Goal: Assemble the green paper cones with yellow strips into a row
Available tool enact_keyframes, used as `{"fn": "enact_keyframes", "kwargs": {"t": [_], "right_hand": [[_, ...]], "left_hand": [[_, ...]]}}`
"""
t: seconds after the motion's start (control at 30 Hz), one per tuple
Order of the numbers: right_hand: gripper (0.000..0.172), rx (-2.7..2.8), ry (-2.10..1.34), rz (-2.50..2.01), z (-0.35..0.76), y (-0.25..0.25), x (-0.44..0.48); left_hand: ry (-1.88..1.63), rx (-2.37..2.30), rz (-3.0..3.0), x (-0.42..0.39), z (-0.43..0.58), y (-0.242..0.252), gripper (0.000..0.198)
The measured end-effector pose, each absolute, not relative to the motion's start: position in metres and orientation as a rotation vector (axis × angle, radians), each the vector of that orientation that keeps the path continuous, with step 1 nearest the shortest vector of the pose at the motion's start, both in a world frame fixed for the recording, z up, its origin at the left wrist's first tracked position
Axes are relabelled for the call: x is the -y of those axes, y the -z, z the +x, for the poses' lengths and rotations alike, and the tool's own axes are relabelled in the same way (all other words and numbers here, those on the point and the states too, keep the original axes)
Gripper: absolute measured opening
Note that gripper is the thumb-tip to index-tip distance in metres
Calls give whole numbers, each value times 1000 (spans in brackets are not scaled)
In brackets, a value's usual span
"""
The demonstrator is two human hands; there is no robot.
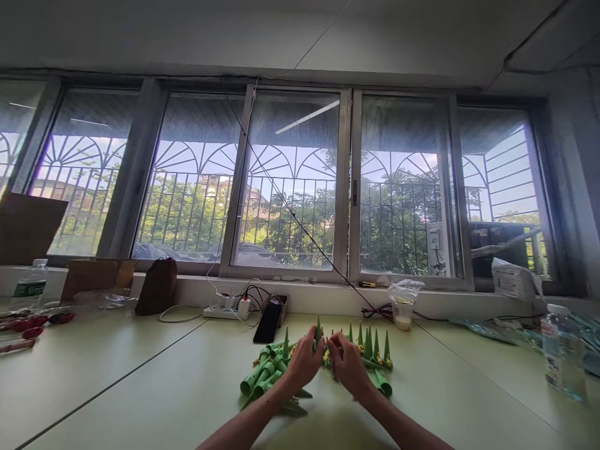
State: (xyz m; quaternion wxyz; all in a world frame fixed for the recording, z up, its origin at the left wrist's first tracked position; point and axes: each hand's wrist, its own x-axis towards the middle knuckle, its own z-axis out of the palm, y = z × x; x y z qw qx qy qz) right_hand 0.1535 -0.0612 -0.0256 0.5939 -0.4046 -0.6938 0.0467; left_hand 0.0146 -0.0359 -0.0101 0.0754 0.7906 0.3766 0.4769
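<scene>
My left hand point(307, 359) is closed around the lower part of an upright green cone point(319, 327), whose tip shows above the fingers. To its right, my right hand point(347, 362) has its fingers bent together in a pinch; what they hold, if anything, is too small to make out. Green tubes and cones point(266, 374) lie in a pile beside my left hand. Several green cones point(369, 342) with small yellow pieces at their bases stand upright behind and to the right of my right hand. Another green cone point(384, 384) lies on its side near my right wrist.
On the pale table point(154, 387) are a black phone point(267, 322), a power strip point(227, 312) with cables, and a plastic cup point(403, 306). A brown pouch point(157, 286) is at the back left. Bottles stand at far left point(30, 286) and right point(562, 353).
</scene>
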Motion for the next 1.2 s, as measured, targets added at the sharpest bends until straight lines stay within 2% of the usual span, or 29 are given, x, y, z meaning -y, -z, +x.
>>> {"fn": "enact_keyframes", "kwargs": {"t": [0.4,1.2], "right_hand": [[35,1638,-155,-932,156,27,61],[43,1657,2,-998,156,30,55]], "left_hand": [[-1416,-1084,2390,38,15,7,17],[-1463,-1027,2456,38,14,10,19]]}}
